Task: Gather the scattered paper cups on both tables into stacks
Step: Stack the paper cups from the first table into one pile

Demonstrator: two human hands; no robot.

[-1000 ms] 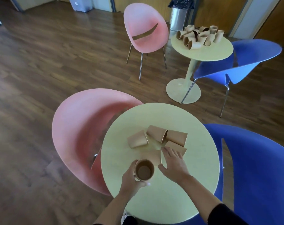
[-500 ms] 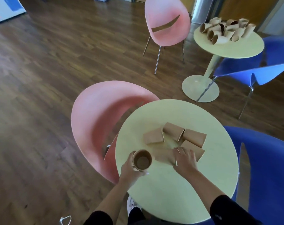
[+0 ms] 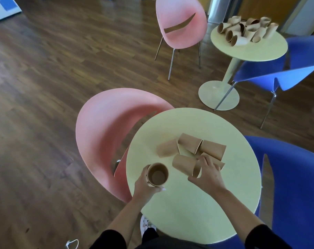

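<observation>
My left hand holds an upright brown paper cup above the near round table, its mouth facing up. My right hand grips the rim end of a second brown cup that lies on its side, lifted slightly. Three more cups lie tipped over just beyond: one at the left, one in the middle, one at the right. Another cup is mostly hidden under my right hand. Several cups lie heaped on the far round table.
A pink chair is pushed against the near table's left side and a blue chair stands at its right. Another pink chair and blue chair flank the far table. The floor is dark wood.
My right hand has closed on the lying cup and raised its rim end off the table. My left hand keeps holding the upright cup. The camera has shifted left and down.
</observation>
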